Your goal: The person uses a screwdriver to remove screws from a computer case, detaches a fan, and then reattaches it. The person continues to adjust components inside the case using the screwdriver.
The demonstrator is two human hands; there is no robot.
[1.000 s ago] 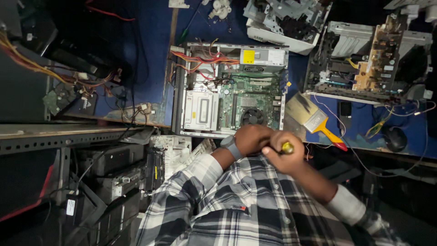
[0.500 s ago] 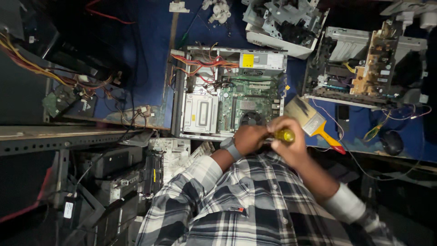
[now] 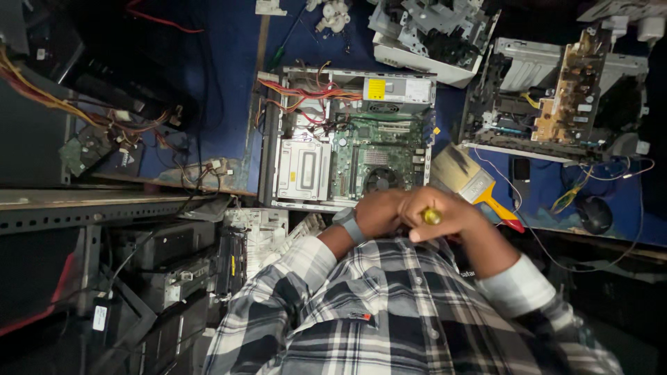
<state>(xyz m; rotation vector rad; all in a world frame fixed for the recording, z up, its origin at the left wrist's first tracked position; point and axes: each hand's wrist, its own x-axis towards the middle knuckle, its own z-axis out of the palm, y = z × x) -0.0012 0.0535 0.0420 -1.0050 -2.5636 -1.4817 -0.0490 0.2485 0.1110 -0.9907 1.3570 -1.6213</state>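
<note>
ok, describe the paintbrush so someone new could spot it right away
Start at the open computer case in the middle of the blue bench. Just off its lower right corner, above the right hand, lies the paintbrush, slanted. It is the only thing there with a wide pale bristle head, a metal band and a yellow handle tipped red.

Dim room, blue-topped workbench (image 3: pixel 222 42), grey metal shelving (image 3: pixel 83 208) beside.

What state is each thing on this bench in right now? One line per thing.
Computer case: side panel off, insides showing.
Paintbrush: lying flat beside the case, untouched.
Yellow-handled tool: gripped in the right hand.
Left hand: closed against the right hand.
Machine on the right: cover off, boards bare.
</note>
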